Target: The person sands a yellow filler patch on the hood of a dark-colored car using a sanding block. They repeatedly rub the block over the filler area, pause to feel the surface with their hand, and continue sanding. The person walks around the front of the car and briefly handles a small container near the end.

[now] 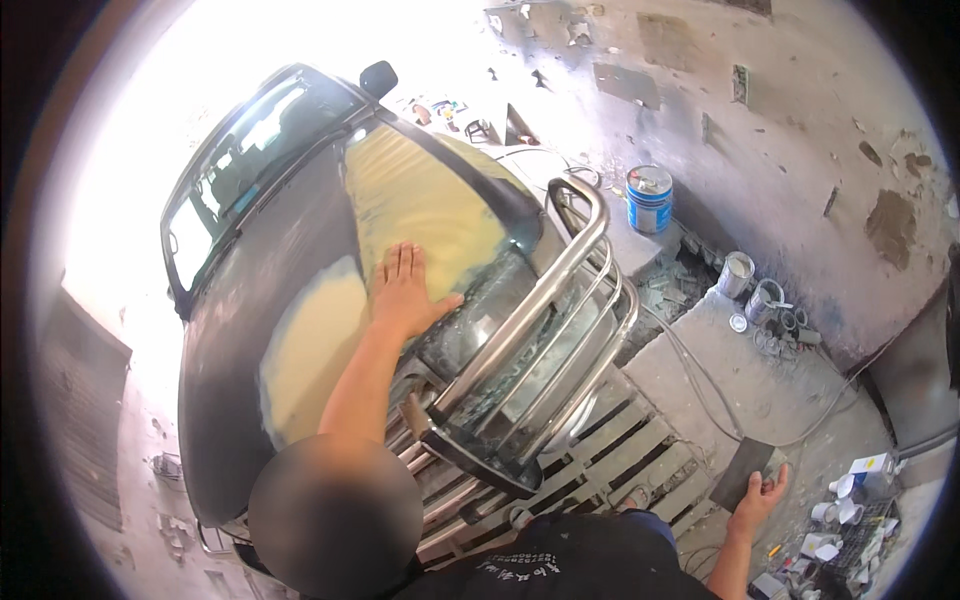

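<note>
My left hand [403, 297] lies flat on the car's hood, fingers straight and thumb spread, nothing held. Under it is a large yellow filler patch [420, 200] with streaks on its surface. Beside my forearm, a paler filler patch [315, 345] covers another part of the dark grey hood [225, 370]. Off to the right, away from the car, my right hand [762, 495] grips the edge of a dark, flat rectangular sheet [742, 472] that looks like sandpaper. A blurred patch covers part of my left arm.
A metal bull bar [530, 300] juts out from the car's front, above a slatted pallet [620, 440]. Along the wall stand a blue paint bucket [649, 200] and an open can [736, 272]. A hose [690, 355] crosses the floor. Bottles and cups crowd a rack [850, 535] at lower right.
</note>
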Motion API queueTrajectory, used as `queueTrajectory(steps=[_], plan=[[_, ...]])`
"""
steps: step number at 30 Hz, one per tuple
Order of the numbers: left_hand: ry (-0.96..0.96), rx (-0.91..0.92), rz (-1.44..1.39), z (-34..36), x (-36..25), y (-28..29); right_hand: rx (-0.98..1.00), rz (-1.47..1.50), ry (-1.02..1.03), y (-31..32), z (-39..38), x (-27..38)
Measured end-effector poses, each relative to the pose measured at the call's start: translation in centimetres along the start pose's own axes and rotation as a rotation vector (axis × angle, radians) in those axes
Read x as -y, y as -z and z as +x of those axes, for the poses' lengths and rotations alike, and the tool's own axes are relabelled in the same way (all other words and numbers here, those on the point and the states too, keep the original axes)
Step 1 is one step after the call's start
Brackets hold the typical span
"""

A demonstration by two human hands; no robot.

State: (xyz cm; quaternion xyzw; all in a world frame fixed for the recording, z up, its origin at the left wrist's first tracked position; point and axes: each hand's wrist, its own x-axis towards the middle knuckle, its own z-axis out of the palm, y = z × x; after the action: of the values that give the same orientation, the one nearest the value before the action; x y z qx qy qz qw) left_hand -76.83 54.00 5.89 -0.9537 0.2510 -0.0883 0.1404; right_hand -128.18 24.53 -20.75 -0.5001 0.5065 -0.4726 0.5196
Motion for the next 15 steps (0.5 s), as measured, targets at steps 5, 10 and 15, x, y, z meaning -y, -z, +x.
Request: queueTrajectory(steps=[5, 10, 15], plan=[[0.122, -0.002, 0.002, 2.4, -3.4, 0.0, -0.035, 0.010, 0.021, 1.9, 5.9, 2.3], [0.187, -0.023, 0.022, 4.5, -5.8, 0.6, -0.016, 0.027, 0.017, 1.8, 9.6, 3.3], [0.291, -0.001, 0.009, 7.5, -8.4, 0.8, 0.054, -0.050, 0.000, 0.3, 11.8, 1.9]])
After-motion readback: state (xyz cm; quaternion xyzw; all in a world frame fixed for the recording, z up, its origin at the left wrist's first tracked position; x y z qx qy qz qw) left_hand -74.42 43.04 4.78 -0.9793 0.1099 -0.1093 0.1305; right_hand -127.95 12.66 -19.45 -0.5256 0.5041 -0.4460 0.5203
